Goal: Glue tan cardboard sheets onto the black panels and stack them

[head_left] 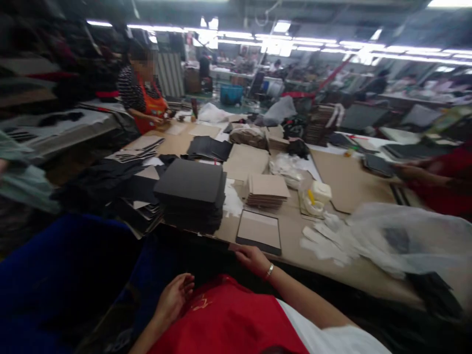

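Note:
My right hand [252, 259] is at the near edge of the table, with its fingers pinched on a small flat brown piece [233, 247] whose kind I cannot make out. Just beyond it lies a beige board on a black sheet [258, 230], with a dark border showing around it. My left hand [177, 294] hangs in front of the red apron [228, 319], its fingers loosely curved and nothing visible in them. To the left of the board rises a tall stack of black panels [190, 182]. A shorter stack of beige boards [267, 189] stands behind the board.
A blue bin [70, 246] is at my left. White gloves [328, 236] and a clear plastic bag [413, 236] lie on the table's right part. One co-worker in an orange apron [149, 103] stands at the far left end; another person's red sleeve [446, 182] shows at right.

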The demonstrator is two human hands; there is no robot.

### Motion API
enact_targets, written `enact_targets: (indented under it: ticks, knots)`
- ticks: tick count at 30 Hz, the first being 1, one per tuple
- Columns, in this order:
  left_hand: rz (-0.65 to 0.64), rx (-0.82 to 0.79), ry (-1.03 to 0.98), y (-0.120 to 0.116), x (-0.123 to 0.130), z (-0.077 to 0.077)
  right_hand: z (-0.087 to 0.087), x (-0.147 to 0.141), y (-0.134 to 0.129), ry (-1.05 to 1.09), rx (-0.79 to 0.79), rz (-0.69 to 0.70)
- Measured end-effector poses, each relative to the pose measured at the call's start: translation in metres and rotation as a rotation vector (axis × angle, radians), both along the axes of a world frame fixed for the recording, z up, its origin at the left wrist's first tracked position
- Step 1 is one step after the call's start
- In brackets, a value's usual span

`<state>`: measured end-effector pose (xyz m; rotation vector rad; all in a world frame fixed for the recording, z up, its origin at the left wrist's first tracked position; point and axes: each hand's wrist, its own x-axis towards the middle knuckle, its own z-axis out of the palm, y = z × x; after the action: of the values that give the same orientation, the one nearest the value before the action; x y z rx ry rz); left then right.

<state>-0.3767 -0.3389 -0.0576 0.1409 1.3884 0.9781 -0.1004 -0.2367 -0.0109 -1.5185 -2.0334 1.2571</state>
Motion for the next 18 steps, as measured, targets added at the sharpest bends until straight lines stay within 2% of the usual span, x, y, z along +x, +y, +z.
enact_targets:
  ticks: [2, 3, 6, 10, 12, 14, 18]
  knots:
    - [0.027, -0.060, -0.012, 0.004, 0.001, -0.008, 0.010, 0.015, 0.035, -0.190, 0.107, -0.123]
    - [0.043, -0.081, -0.013, 0.003, 0.002, -0.011, 0.012, 0.019, 0.053, -0.281, 0.105, -0.193]
    - [0.017, -0.094, -0.017, -0.006, 0.007, -0.016, 0.003, 0.024, 0.099, -0.437, -0.024, -0.285]
    - [-0.043, -0.136, -0.015, -0.019, 0.011, -0.018, -0.029, 0.016, 0.120, -0.457, -0.156, -0.279]
    - [-0.053, -0.157, 0.000, -0.027, 0.008, -0.022, -0.035, 0.011, 0.121, -0.438, -0.182, -0.282]
    - [-0.019, -0.141, 0.027, -0.036, 0.001, -0.028, -0.024, 0.007, 0.123, -0.396, -0.155, -0.279]
    - [0.058, -0.065, 0.155, -0.055, -0.022, -0.047, 0.033, 0.013, 0.149, -0.264, 0.066, -0.264]
